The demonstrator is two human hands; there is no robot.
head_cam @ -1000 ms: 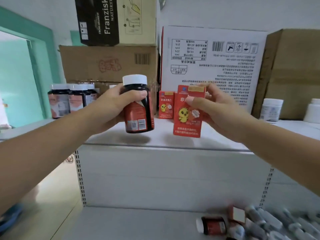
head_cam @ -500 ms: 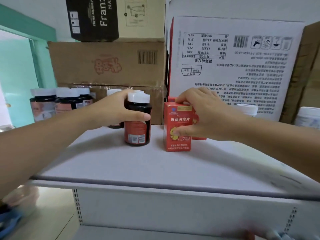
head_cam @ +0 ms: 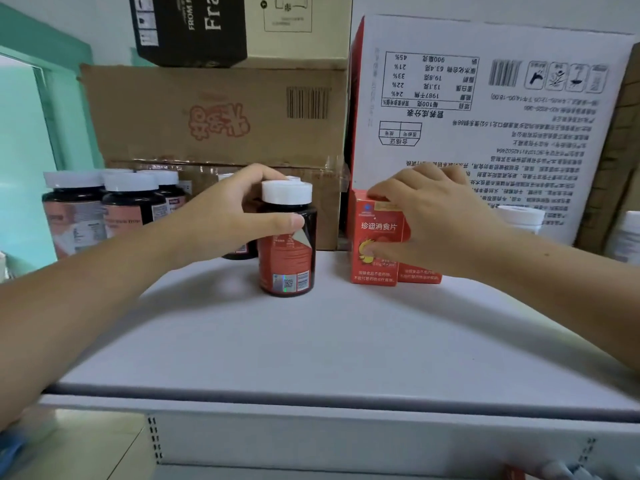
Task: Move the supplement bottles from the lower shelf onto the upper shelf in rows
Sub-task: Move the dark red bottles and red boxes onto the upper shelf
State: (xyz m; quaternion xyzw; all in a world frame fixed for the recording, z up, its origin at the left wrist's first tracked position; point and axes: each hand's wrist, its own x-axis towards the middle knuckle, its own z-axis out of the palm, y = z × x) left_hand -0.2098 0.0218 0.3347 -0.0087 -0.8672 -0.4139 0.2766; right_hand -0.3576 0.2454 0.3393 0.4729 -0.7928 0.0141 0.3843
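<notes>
Placing, left side: we noted the left hand wrapped round the dark supplement bottle, thumb across its red label and fingers curled behind it near the white cap. The bottle stood upright with its base on the upper shelf.
Placing, right side: the right hand held the red carton, fingers bent over its top edge and thumb pressed on its front. The carton stood on the shelf, touching a second red carton just behind it to the right.
Cluster at left: we counted at least three dark white-capped bottles upright at the shelf's far left, well apart from the held bottle.
Behind the held bottle: one more dark bottle was mostly hidden by the left hand. We could not tell whether the two touched.
Right end: white bottles stood near the back, partly hidden by the right forearm.
Backdrop: a brown cardboard box and a white printed box closed off the back of the shelf.
Done so far: we judged both items set down at the back but not yet released. The bottle lined up in front of its hidden neighbour, which suggested a row forming front to back.
Left to do: the front of the upper shelf was bare. At the bottom right edge of the view, below that shelf, a few blurred items showed, so we judged more stock remained to bring up. We could not tell their kind or count.
</notes>
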